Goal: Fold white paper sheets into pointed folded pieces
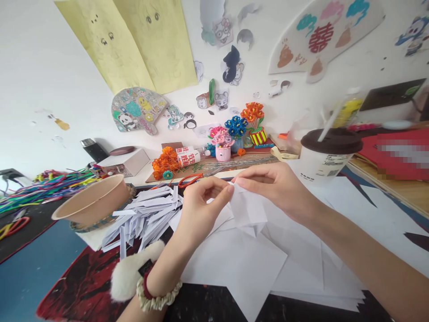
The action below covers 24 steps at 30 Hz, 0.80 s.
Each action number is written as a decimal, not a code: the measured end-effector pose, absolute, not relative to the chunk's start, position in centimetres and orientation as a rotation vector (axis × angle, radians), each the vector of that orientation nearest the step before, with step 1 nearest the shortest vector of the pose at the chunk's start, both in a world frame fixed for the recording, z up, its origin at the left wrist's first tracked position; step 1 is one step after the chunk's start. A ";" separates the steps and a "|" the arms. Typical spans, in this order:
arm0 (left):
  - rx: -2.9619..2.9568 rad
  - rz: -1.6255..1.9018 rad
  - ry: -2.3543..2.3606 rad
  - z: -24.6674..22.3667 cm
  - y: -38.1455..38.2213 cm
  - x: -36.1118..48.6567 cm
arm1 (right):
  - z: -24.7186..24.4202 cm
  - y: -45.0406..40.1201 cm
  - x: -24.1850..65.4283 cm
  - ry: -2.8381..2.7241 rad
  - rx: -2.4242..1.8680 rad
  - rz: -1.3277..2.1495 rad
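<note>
Between my two hands is a folded piece of white paper (pixel 250 209), raised over loose sheets. My left hand (pixel 204 205) pinches its upper left edge with thumb and fingertips. At its top edge my right hand (pixel 271 183) also closes on the paper, thumb in front and fingers behind. Several flat white sheets (pixel 231 259) lie spread below, overlapping at angles. Left of my left hand lies a heap of narrow folded paper strips (pixel 144 212).
A lidded cup with a straw (pixel 323 161) stands beyond my right forearm. A brown paper bowl (pixel 90 201) sits at left. Orange-handled scissors (pixel 189 180) lie behind my left hand, near pipe-cleaner flowers (pixel 167 163). A white fluffy object (pixel 130 273) rests by my left wrist.
</note>
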<state>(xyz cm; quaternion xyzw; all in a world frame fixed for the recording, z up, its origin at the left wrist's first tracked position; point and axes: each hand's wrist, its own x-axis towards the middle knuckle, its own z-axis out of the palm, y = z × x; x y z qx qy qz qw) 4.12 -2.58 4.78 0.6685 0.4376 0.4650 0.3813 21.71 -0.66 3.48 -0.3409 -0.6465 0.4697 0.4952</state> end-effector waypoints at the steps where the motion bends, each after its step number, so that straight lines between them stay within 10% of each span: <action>1: 1.723 1.188 1.121 4.7 -2.6 4.1 | 3.5 -0.6 21.7 -1.559 -0.837 1.124; 24: 1.930 1.256 1.189 4.4 -2.5 4.2 | 3.5 -0.7 21.9 -1.534 -0.831 1.068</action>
